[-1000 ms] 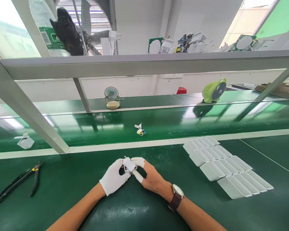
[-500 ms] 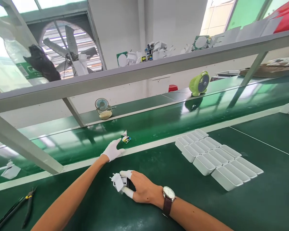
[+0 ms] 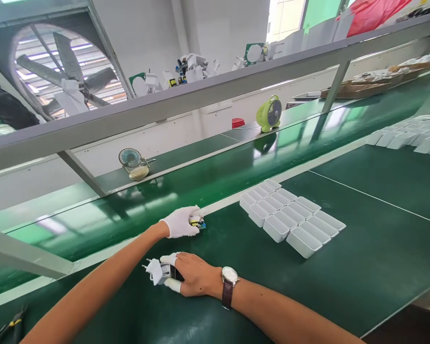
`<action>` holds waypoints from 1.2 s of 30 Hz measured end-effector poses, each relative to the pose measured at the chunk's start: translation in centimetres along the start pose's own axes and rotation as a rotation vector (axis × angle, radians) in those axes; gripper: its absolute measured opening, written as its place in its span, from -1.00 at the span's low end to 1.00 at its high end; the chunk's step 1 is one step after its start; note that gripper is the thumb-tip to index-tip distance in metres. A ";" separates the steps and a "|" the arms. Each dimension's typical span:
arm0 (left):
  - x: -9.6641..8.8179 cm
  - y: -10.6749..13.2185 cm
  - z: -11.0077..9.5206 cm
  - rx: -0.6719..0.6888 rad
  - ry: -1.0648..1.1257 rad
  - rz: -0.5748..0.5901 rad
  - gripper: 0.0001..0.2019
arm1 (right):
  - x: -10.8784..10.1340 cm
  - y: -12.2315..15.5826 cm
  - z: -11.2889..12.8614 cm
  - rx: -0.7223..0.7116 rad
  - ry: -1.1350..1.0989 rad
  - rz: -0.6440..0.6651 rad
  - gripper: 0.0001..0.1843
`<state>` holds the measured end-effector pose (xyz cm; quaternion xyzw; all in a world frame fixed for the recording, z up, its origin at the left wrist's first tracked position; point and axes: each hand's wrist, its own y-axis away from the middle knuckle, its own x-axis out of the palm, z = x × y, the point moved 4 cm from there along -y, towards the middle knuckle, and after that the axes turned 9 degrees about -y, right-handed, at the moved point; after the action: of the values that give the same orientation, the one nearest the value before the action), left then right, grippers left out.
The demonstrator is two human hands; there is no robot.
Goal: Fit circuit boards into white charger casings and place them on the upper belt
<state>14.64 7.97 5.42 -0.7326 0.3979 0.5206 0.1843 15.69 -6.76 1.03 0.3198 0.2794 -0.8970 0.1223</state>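
Our L hand point(image 3: 181, 222) pinches a circuit board point(image 3: 198, 223) by one end, prob. to avoid crushing it. Nearer us, our R hand point(image 3: 195, 274) pinches a plug casing point(image 3: 157, 272) by its sides, prob. b/c that keeps prongs point(image 3: 146, 268) clear. White cases point(image 3: 286, 217) sit in rows, R of both.

We've got our left forearm point(image 3: 103, 282) running up from the lower left, arm stretched out, white-gloved left hand point(image 3: 182, 222) farther from us than the other, back of it up, thumb and fingers curled toward the right in a pinch. Our right forearm point(image 3: 286, 306) comes in low from the lower right, bare, watch point(image 3: 230, 275) on the right wrist point(image 3: 217, 281). Our right hand point(image 3: 191, 275) sits nearer, pointing left, back up, white-covered thumb and forefinger spread in a C-shaped grip, the two hands apart.
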 end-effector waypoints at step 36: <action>-4.6 50.3 29.6 -1.328 -0.117 -0.561 -0.73 | -1.8 0.2 -0.6 -0.049 0.237 -0.259 -0.41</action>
<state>-43.22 -0.90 5.33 -0.7354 -0.2159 0.6241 -0.1520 17.41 -6.46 1.69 0.3814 0.3525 -0.8543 -0.0205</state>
